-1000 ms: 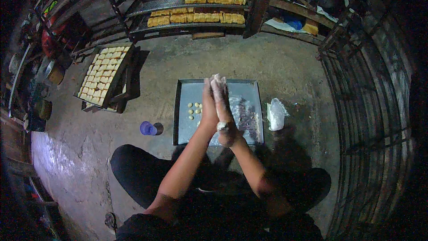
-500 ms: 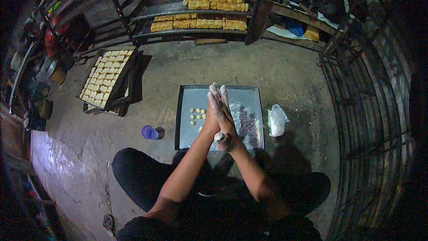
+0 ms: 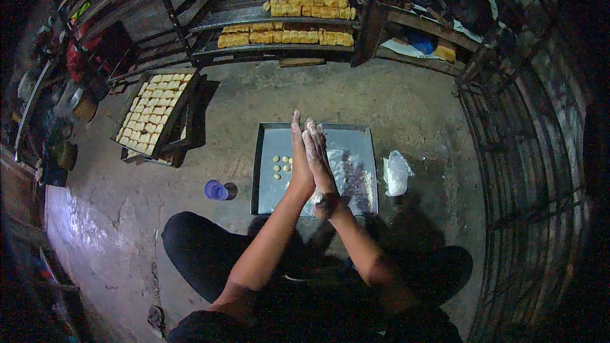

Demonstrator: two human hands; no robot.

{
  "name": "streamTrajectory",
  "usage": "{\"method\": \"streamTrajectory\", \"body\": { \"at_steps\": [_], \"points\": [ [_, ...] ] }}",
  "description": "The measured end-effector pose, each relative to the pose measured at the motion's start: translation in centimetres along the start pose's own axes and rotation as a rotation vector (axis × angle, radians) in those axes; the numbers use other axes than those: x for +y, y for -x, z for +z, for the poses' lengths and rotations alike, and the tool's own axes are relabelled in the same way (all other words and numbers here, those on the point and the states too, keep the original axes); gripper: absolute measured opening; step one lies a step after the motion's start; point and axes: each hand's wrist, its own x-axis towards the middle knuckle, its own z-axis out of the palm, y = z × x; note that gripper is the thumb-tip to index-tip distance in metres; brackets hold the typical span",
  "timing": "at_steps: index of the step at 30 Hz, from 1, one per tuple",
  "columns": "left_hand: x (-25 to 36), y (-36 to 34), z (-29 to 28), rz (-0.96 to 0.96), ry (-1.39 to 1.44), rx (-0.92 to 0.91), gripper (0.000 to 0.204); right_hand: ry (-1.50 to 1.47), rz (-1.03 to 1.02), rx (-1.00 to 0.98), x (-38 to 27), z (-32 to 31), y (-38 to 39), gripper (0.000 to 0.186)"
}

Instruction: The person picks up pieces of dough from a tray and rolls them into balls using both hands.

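My left hand (image 3: 301,168) and my right hand (image 3: 320,164) are pressed together at the palms above a shallow grey metal tray (image 3: 267,202). Their fingers stretch straight, pointing away from me, with a narrow gap near the tips. White flour coats the fingers, most thickly on the right hand. Whatever lies between the palms, if anything, is hidden. Left of my hands, several small round pale dough pieces (image 3: 277,168) rest on the tray. Loose flour (image 3: 351,171) is spread over its right half.
A purple cup (image 3: 215,190) stands on the floor left of the tray; a clear plastic bag with white contents (image 3: 396,174) lies to the right. Stacked trays of pale buns (image 3: 151,111) sit at far left. Golden bread (image 3: 286,37) fills a rack behind. A slatted rack (image 3: 508,165) lines the right.
My palms have slid against each other: the left fingertips have moved forward and left of the right ones, opening a gap at the tips. The dough pieces have stayed in place.
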Motion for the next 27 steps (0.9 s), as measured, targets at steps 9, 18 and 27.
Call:
{"method": "streamTrajectory", "body": {
  "at_steps": [9, 18, 27],
  "points": [
    [3.5, 3.5, 7.9, -0.170, -0.128, -0.136, 0.076, -0.026, 0.270, 0.249, 3.2, -2.2, 1.1, 0.108],
    [1.8, 2.2, 4.0, -0.129, -0.234, -0.110, 0.074, -0.183, 0.176, 0.228, -1.1, -0.6, -0.3, 0.112],
    [5.4, 2.0, 8.0, -0.120, 0.026, -0.047, 0.075, -0.283, 0.299, 0.243, 1.9, -1.2, 0.5, 0.110]
  ]
}}
